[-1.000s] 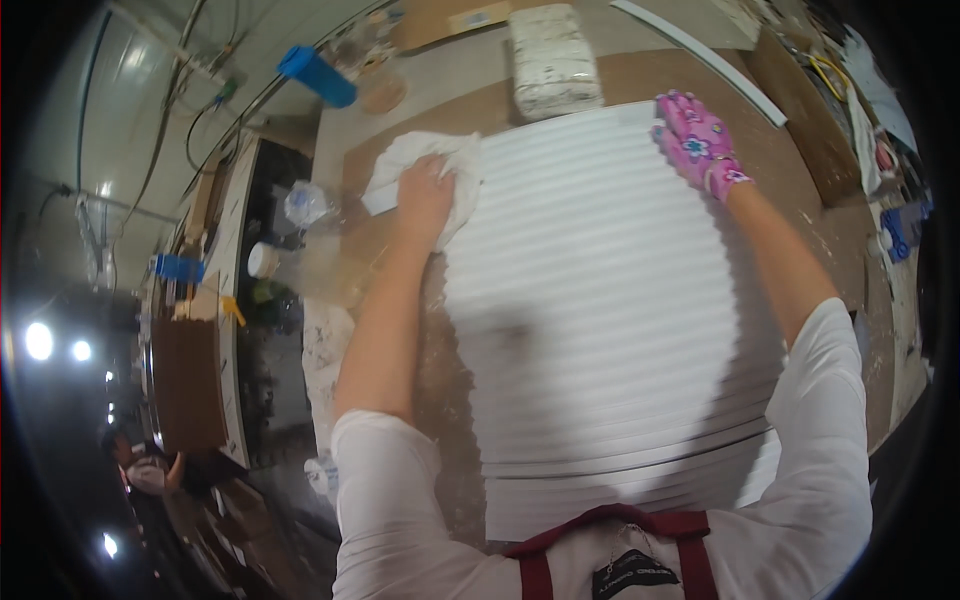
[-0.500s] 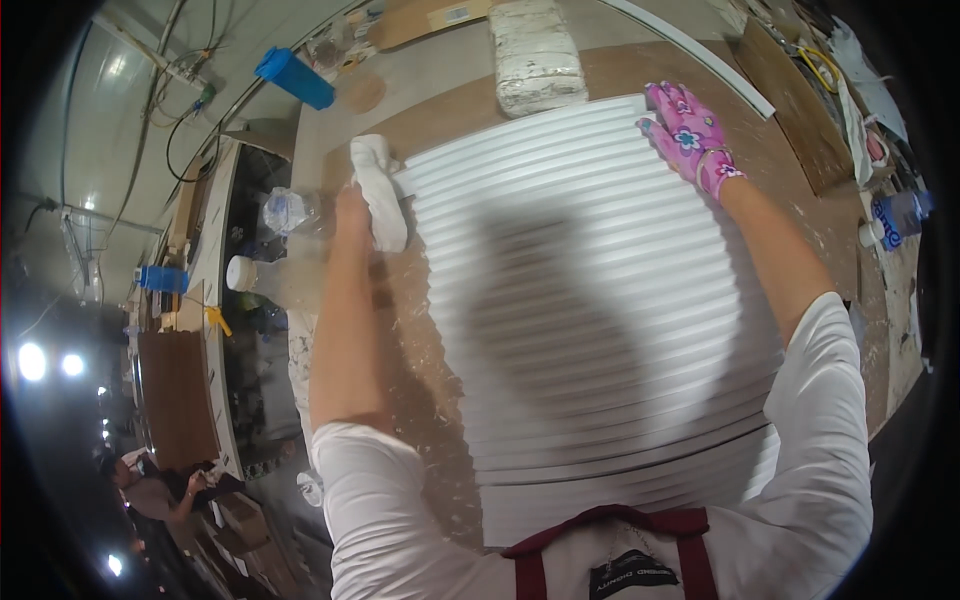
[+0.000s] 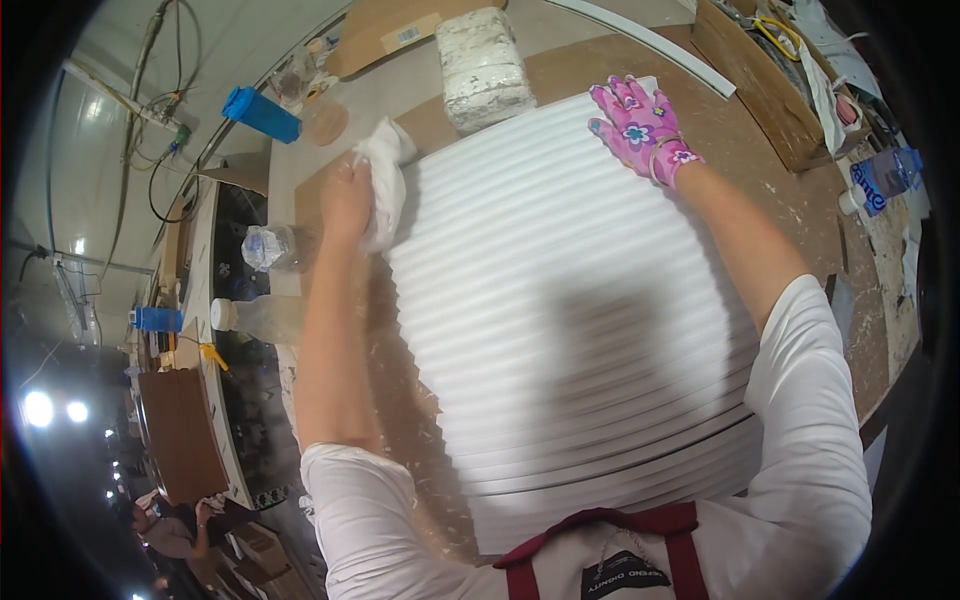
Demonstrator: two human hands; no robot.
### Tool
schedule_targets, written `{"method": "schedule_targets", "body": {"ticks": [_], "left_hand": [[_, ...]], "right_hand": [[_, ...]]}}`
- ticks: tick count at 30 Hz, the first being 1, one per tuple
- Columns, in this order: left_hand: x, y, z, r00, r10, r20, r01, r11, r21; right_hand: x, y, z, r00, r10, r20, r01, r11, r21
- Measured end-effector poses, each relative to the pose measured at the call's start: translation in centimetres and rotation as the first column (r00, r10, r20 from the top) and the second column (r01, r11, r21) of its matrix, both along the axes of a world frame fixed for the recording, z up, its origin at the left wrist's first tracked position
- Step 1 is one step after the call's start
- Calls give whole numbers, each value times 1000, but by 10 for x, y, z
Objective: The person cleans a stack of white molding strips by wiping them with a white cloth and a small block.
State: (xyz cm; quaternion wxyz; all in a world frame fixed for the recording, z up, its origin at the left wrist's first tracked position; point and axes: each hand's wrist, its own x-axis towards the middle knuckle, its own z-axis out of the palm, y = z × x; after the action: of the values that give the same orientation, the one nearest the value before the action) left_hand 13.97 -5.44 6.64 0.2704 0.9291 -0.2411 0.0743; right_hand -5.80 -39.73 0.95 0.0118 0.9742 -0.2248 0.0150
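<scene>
A broad sheet of white strips laid side by side fills the table in front of me, its ribs running left to right. My left hand, bare, is closed on a bunched white cloth at the sheet's far left edge. In a pink flowered glove, my right hand lies with fingers spread on the far right corner of the strips. A shadow falls over the middle of the sheet. Just beyond its far edge sits a white block-like bundle with a flaky, smeared surface.
Left of my arm are a blue bottle and clear bottles. At right stand a cardboard box and a water bottle. A long white strip lies beyond. Another person is at lower left.
The view has shifted, so most things sit further left. My left hand and the cloth now lie closer against the sheet's left edge. My gloved right hand still rests on the far corner.
</scene>
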Motion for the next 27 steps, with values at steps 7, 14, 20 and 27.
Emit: {"method": "schedule_targets", "body": {"ticks": [7, 14, 20, 27], "left_hand": [[-73, -138, -20, 777, -549, 308, 399, 808, 434], [-19, -93, -66, 836, -440, 329, 293, 863, 411], [-3, -14, -7, 929, -215, 301, 75, 907, 415], [-63, -154, -47, 872, -458, 174, 402, 872, 280]], "right_hand": [[-1, 0, 2, 1000, -1, 3, 1, 999, 40], [-3, 1, 4, 1000, 9, 5, -9, 1000, 6], [-5, -1, 1, 999, 21, 31, -21, 1000, 1], [-1, -4, -3, 998, 17, 57, -19, 999, 35]]}}
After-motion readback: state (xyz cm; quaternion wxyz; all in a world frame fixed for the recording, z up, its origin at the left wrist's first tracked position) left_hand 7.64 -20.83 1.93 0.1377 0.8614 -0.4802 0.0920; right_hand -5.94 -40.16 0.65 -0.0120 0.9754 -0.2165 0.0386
